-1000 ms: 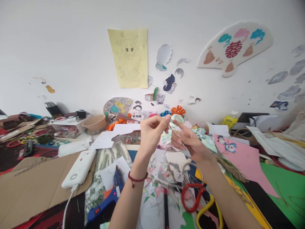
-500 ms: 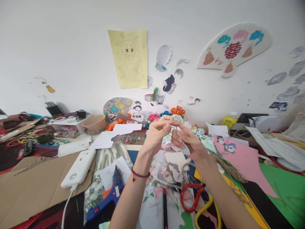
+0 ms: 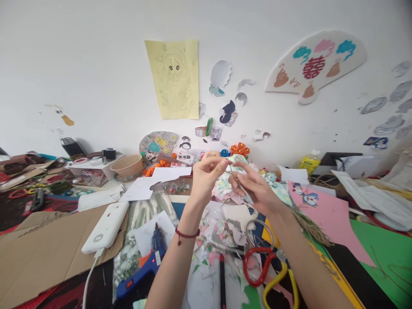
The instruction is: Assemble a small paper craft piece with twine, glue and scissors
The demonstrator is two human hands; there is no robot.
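At the left, a white power bank (image 3: pixel 104 227) lies on a brown corrugated cardboard sheet (image 3: pixel 38 244), and just right of it a blue hot glue gun (image 3: pixel 151 266) rests on its side. The left hand (image 3: pixel 206 178), with a red cord bracelet (image 3: pixel 186 235) on its wrist, is raised clear of the table, its fingertips clenched in a close pinch on a small pale green patterned paper piece (image 3: pixel 236 161). That piece sits in the air between the hands, near the far edge of the clutter. The right hand (image 3: pixel 254 191) grasps a thin pale sliver (image 3: pixel 240 184) between thumb and forefinger, its tip at the paper; its material is too small to tell. Both wrists stay lifted, so the fine work is done by the fingertips, above loose paper scraps (image 3: pixel 222 240). Further right lie a tangle of brown twine (image 3: pixel 312 227) and a pink card sheet (image 3: pixel 325 214).
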